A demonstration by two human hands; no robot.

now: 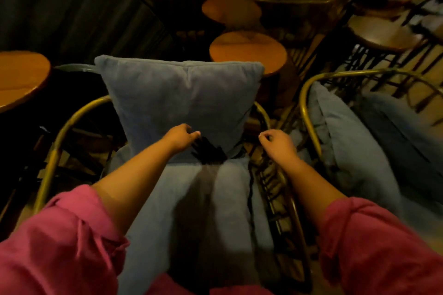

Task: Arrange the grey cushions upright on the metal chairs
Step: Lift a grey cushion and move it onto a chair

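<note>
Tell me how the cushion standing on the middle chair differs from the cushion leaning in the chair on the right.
The middle cushion stands upright, its broad face toward the camera; the right cushion leans tilted, seen partly edge-on. The left hand is at the middle cushion's lower edge; no hand is at the right cushion. Both are grey, soft and sit in gold-framed metal chairs.

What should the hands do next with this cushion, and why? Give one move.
Probably let go and turn to the right chair. The cushion already stands upright against the chair back, the left hand only touching its lower edge, the right hand off it. The right chair's cushions lean sideways.
</note>
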